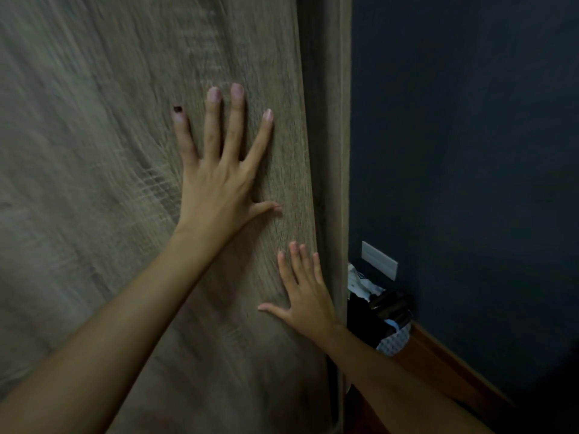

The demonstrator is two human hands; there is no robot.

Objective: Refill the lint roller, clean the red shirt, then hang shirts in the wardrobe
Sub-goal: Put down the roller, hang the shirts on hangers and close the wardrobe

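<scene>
The wardrobe door (125, 151) is blocking everything ahead; right of it, open space is running along the dark wall (470, 151), with clutter (385, 314) sitting low there.

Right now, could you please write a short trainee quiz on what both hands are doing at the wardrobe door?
1. True or false: the left hand lies flat, fingers spread, on the wardrobe door.
2. Which hand is nearer the door's right edge?
3. The wall beside the wardrobe is: A white, B dark blue, C red.

Key: 1 true. 2 the right hand. 3 B.
</scene>
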